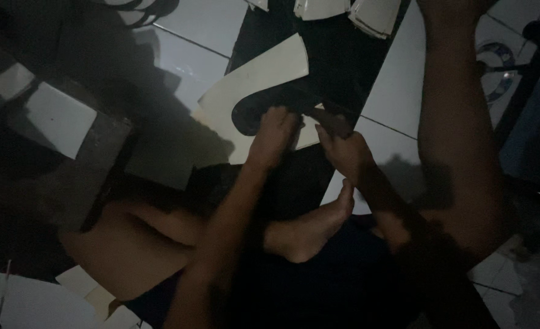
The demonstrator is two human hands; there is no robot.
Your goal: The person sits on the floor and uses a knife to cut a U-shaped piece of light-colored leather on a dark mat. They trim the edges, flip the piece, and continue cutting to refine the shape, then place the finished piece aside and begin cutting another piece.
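A cream sheet with a curved cut-out lies on a black sheet spread over the tiled floor. My left hand presses down on the near edge of the cream sheet, fingers flat beside the dark curved opening. My right hand sits just to its right, fingers closed around a small dark tool whose tip meets the cream sheet's edge. The light is dim, so the tool's kind is unclear.
My bare foot and folded legs lie close under the hands; my right knee rises at the right. More cream cut pieces lie at the top, scraps at the lower left. A dark block stands to the left.
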